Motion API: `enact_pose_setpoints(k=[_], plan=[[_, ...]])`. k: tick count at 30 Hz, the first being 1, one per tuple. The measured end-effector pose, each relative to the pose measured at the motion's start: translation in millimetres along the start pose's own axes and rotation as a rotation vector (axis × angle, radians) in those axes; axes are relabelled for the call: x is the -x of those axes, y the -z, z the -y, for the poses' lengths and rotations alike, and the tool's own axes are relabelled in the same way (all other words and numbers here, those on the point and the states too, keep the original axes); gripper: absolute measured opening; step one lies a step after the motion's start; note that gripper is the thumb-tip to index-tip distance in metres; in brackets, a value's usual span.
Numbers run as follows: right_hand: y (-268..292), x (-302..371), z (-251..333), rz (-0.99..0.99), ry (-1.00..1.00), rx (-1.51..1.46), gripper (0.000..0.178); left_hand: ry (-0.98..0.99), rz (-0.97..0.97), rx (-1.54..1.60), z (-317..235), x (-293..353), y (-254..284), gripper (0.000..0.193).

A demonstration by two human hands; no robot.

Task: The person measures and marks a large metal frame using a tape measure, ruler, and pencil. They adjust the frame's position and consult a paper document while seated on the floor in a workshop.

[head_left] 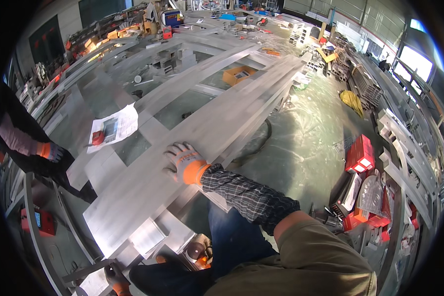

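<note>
My right hand (186, 164), in a grey and orange glove, lies flat with its fingers spread on a long grey metal panel (148, 182). The panel runs from the near left to the far right across a metal frame. At the lower left edge my left hand (117, 280), also gloved, is curled and in shadow beside the end of a narrow grey metal bar (86, 271). What its fingers hold cannot be made out. Short bright metal pieces (147, 238) sit under the panel's near end.
Another person's gloved hand (50, 151) hangs at the left. A printed sheet (126, 121) with a red tape measure (98, 137) lies on the frame. A cardboard box (239, 75) is farther back. Red boxes (360, 154) stand on the floor at right, near stacked metal profiles (364, 88).
</note>
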State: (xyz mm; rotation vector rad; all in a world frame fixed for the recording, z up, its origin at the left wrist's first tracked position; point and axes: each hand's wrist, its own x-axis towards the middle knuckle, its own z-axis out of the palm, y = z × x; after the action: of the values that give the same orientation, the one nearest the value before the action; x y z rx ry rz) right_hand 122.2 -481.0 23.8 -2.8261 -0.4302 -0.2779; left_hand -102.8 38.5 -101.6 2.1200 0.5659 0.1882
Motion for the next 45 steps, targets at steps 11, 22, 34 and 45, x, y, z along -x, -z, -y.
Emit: enact_pose_setpoints(k=[11, 22, 34, 45], plan=[[-7.1, -0.9, 3.9, -0.06, 0.013, -0.087, 0.064, -0.165, -0.073, -0.011, 41.0, -23.8, 5.6, 0.038], [9.1, 2.6, 0.1, 0.041, 0.004, -0.053, 0.068, -0.304, -0.154, 0.019, 51.4, -10.9, -16.5, 0.041], [-15.8, -2.3, -14.1, -0.182, 0.063, -0.084, 0.055, -0.193, -0.185, 0.028, -51.8, 102.7, -52.8, 0.018], [-20.0, -3.1, -23.1, -0.223, 0.238, -0.023, 0.047, -0.229, -0.421, 0.053, -63.4, 139.2, -65.3, 0.016]])
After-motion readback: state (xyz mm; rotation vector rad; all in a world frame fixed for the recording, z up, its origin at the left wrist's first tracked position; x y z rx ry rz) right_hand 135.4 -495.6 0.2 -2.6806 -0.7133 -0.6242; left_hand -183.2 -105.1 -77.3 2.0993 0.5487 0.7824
